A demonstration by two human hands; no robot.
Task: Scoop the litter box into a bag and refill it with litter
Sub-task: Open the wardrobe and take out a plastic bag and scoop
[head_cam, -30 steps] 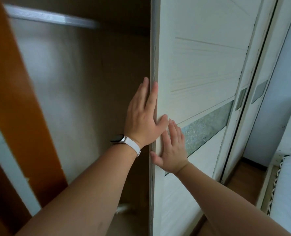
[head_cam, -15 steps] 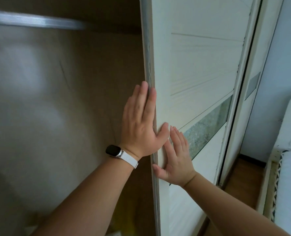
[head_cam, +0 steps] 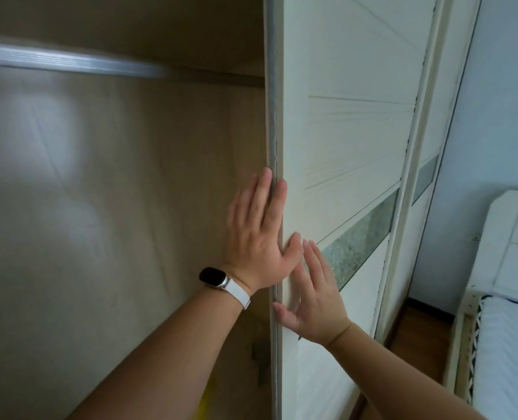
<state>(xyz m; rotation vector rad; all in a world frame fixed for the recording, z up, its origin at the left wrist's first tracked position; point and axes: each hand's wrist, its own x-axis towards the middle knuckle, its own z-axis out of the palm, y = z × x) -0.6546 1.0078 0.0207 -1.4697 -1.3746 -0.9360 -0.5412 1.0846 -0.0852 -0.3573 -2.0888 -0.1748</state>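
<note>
A white sliding wardrobe door [head_cam: 351, 131] with a glittery grey strip fills the middle of the view. My left hand [head_cam: 259, 237], a watch with a white band on its wrist, presses flat against the door's left edge with straight fingers. My right hand [head_cam: 315, 295] lies flat on the door's face just below and to the right, fingers straight. No litter box, bag or litter is in view.
The open wardrobe interior [head_cam: 106, 207] has beige walls and a metal hanging rail [head_cam: 69, 60] near the top. Something yellow [head_cam: 206, 398] shows low inside. A second door panel [head_cam: 427, 165] stands behind. A white bed [head_cam: 509, 344] is at the right, on a wooden floor.
The door has slid to the right under both hands, exposing more of the wardrobe interior. An orange-brown panel at the left has left the view.
</note>
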